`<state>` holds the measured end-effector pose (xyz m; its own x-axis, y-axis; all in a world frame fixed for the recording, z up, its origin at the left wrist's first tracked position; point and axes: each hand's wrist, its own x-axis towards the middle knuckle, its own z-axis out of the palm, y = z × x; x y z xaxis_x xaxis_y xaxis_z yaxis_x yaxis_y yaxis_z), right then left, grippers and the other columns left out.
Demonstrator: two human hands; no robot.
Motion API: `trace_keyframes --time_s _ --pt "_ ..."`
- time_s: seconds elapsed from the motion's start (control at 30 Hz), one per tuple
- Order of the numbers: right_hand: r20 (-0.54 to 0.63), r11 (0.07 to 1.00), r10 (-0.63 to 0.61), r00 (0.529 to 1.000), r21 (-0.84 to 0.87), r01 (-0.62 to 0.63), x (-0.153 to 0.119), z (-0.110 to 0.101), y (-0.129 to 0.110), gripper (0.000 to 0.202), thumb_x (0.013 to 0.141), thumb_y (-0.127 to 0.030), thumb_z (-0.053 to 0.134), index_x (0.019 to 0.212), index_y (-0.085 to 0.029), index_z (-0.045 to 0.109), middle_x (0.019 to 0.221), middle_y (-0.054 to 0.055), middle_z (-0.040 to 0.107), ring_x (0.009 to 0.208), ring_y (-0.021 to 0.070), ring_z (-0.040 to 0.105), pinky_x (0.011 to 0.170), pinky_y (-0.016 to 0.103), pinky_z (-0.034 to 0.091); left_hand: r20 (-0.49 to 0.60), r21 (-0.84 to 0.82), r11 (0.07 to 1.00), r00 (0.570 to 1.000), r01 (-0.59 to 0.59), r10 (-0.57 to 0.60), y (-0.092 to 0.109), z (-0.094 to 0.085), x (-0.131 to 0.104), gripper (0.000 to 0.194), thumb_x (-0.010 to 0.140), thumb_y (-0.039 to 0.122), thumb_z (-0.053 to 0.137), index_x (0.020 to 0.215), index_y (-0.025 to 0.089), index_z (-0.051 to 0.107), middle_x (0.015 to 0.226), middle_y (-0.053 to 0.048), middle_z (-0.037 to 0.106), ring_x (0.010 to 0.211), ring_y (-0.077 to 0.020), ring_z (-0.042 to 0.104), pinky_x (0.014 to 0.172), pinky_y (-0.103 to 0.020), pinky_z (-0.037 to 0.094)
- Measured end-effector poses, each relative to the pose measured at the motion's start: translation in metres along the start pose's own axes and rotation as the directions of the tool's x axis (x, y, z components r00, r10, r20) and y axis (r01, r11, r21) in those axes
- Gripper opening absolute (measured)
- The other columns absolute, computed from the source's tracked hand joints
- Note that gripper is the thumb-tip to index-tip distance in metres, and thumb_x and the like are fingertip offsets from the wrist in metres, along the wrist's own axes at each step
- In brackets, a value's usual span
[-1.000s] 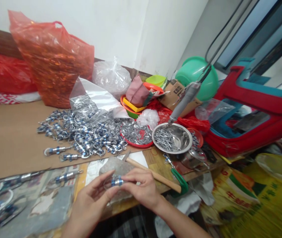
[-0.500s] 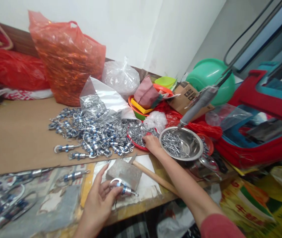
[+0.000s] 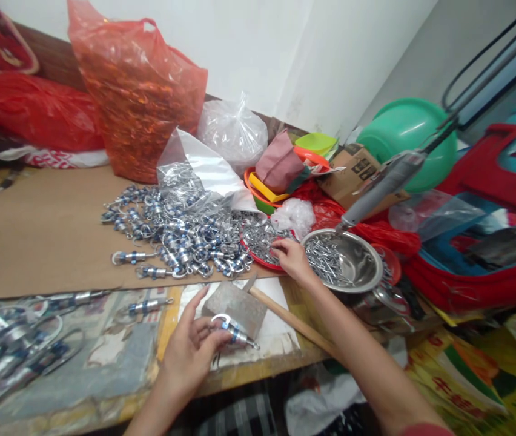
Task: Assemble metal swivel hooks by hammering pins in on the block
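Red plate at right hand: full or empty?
Loaded, not empty: small metal parts cover most of the red plate, leaving mainly rim visible.

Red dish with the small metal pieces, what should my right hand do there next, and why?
Perhaps pinch up one of the metal pieces: your right hand is at the red dish, while your left hand holds a blue-banded fitting.

Crowded from left to right below a white wall (image 3: 249, 48).
Far left, a red bag (image 3: 53, 112) lies beside a tall, full orange-red bag (image 3: 142, 91); next comes a knotted clear bag (image 3: 233, 130). Farther right, a pink pouch (image 3: 280, 160), a lime-green bowl (image 3: 316, 143) and a cardboard box (image 3: 353, 172) cluster before a green basin (image 3: 403, 124). Near right, a printed yellow sack (image 3: 462, 375) sits low.
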<state>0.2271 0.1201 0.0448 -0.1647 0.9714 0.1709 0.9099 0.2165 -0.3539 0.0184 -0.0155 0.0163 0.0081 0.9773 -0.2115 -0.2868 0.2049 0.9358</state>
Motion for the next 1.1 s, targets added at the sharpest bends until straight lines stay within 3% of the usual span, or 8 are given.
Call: trace_keyframes --time_s 0.13,0.27,0.47,0.7,0.83,0.93,1.03,1.1 --pt "0.054 0.971 -0.134 0.990 0.206 0.120 -0.055 -0.006 -0.040 0.016 0.074 -0.015 0.057 0.088 -0.018 0.064 0.079 0.000 0.067 0.071 0.0112 0.061 0.066 0.021 0.046 0.016 0.047 0.999 1.000 -0.011 0.010 0.000 -0.001 0.002 0.077 0.062 0.021 0.063 0.128 0.016 0.025 0.061 0.004 0.062 0.062 -0.0156 0.064 0.059 -0.026 0.051" --pt "0.089 0.883 -0.295 0.951 0.405 0.236 -0.091 -0.004 -0.064 0.012 0.069 -0.010 0.060 0.074 -0.018 0.068 0.069 0.000 0.065 0.065 0.0114 0.058 0.061 0.020 0.043 0.013 0.066 0.997 1.000 -0.028 0.027 -0.002 -0.002 0.002 0.076 0.061 0.021 0.064 0.128 0.016 0.026 0.063 0.004 0.062 0.062 -0.0151 0.063 0.059 -0.025 0.051" --pt "0.146 0.881 -0.344 0.927 0.392 0.265 -0.085 0.008 -0.070 0.009 0.073 -0.019 0.061 0.072 -0.020 0.069 0.064 -0.002 0.063 0.065 0.0109 0.056 0.059 0.019 0.040 0.021 0.098 0.994 0.999 -0.049 0.048 -0.002 -0.001 0.002 0.076 0.063 0.020 0.062 0.128 0.015 0.024 0.064 0.003 0.062 0.063 -0.0146 0.063 0.060 -0.025 0.050" --pt "-0.031 0.872 -0.308 0.951 0.391 0.295 -0.088 0.028 -0.083 0.011 0.073 -0.026 0.062 0.079 -0.023 0.071 0.062 0.000 0.060 0.061 0.0115 0.055 0.057 0.021 0.041 0.041 0.065 0.997 0.998 -0.050 0.048 -0.002 -0.001 0.002 0.075 0.063 0.021 0.061 0.128 0.016 0.024 0.061 0.005 0.059 0.062 -0.0146 0.063 0.059 -0.024 0.049" --pt "-0.174 0.832 -0.204 0.963 0.488 0.264 -0.095 0.021 -0.068 0.015 0.079 -0.023 0.054 0.084 -0.020 0.068 0.073 0.002 0.062 0.070 0.0123 0.057 0.064 0.022 0.044 0.015 0.060 0.998 0.999 -0.034 0.033 -0.001 0.000 0.002 0.077 0.062 0.022 0.062 0.129 0.015 0.023 0.062 0.004 0.060 0.062 -0.0146 0.063 0.062 -0.026 0.050" --pt "-0.210 0.935 -0.065 0.976 0.329 0.133 -0.104 0.008 -0.037 0.020 0.080 -0.025 0.051 0.096 -0.020 0.061 0.089 0.005 0.061 0.085 0.0164 0.056 0.074 0.028 0.043 0.004 0.077 0.997 1.000 -0.031 0.031 0.000 0.001 0.001 0.077 0.061 0.023 0.062 0.128 0.014 0.025 0.061 0.004 0.060 0.062 -0.0147 0.063 0.063 -0.027 0.050" --pt "-0.025 1.000 -0.017 1.000 0.024 0.017 -0.116 0.004 -0.004 0.035 0.074 -0.031 0.057 0.106 -0.018 0.054 0.094 0.008 0.058 0.090 0.0218 0.054 0.077 0.033 0.042 0.005 0.087 0.995 0.999 -0.039 0.039 0.000 0.001 0.000 0.076 0.062 0.023 0.062 0.128 0.015 0.026 0.061 0.004 0.060 0.062 -0.0146 0.062 0.062 -0.026 0.050" --pt "0.106 0.998 -0.009 0.994 -0.054 0.015 -0.123 0.006 0.007 0.028 0.077 -0.030 0.053 0.102 -0.018 0.054 0.088 0.007 0.058 0.085 0.0206 0.056 0.074 0.031 0.044 0.003 0.088 0.995 0.999 -0.037 0.037 0.000 0.000 0.001 0.076 0.061 0.023 0.062 0.127 0.015 0.026 0.062 0.004 0.060 0.062 -0.0150 0.063 0.060 -0.025 0.049"
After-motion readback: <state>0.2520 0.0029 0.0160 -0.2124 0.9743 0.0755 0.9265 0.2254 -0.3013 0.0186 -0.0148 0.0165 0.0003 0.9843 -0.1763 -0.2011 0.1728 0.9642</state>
